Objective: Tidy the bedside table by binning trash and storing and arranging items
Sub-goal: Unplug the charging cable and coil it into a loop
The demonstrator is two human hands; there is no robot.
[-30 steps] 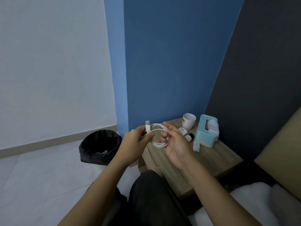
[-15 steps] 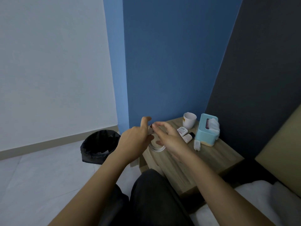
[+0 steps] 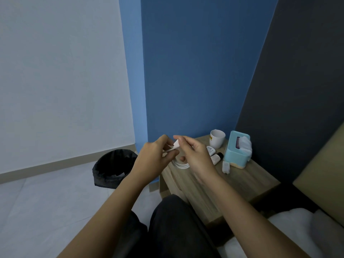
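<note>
A coiled white charging cable (image 3: pixel 181 165) hangs between my hands over the left end of the wooden bedside table (image 3: pixel 247 180). My left hand (image 3: pixel 155 161) pinches a strand of the cable near its plug. My right hand (image 3: pixel 195 155) pinches the white plug end at its fingertips, with the coil showing below its palm. Much of the coil is hidden behind both hands.
On the table stand a white mug (image 3: pixel 216 138), a light blue tissue box (image 3: pixel 237 148), two small white bottles (image 3: pixel 214 155) and a white charger (image 3: pixel 225 167). A black-lined bin (image 3: pixel 111 167) sits on the floor to the left. Bedding lies at lower right.
The open coil held up a second ago has dropped lower behind my hands. Both hands have closed together, and my fingers now pinch the plug end.
</note>
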